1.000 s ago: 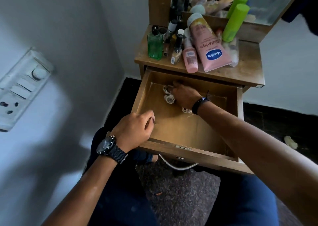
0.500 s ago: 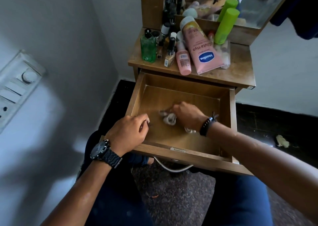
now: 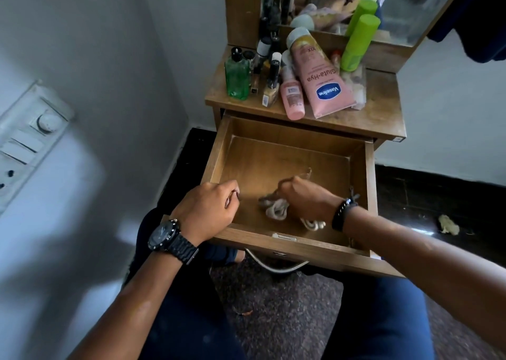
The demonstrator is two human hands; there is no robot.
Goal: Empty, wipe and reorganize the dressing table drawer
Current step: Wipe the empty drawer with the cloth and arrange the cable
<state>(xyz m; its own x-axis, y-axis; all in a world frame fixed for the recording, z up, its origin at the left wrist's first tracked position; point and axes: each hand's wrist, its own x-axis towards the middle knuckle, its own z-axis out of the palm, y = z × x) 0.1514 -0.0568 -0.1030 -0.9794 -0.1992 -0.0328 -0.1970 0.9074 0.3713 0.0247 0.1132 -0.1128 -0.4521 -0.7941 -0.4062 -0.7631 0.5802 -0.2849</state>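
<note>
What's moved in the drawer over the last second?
The right hand dragged the white cloth from the back of the drawer toward the front, still gripping it. The left hand stayed on the front-left edge; the bottles on top are unchanged.

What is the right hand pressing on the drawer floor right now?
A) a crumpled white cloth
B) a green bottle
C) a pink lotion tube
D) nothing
A: the right hand bunches a crumpled white cloth against the otherwise bare drawer floor.
</note>
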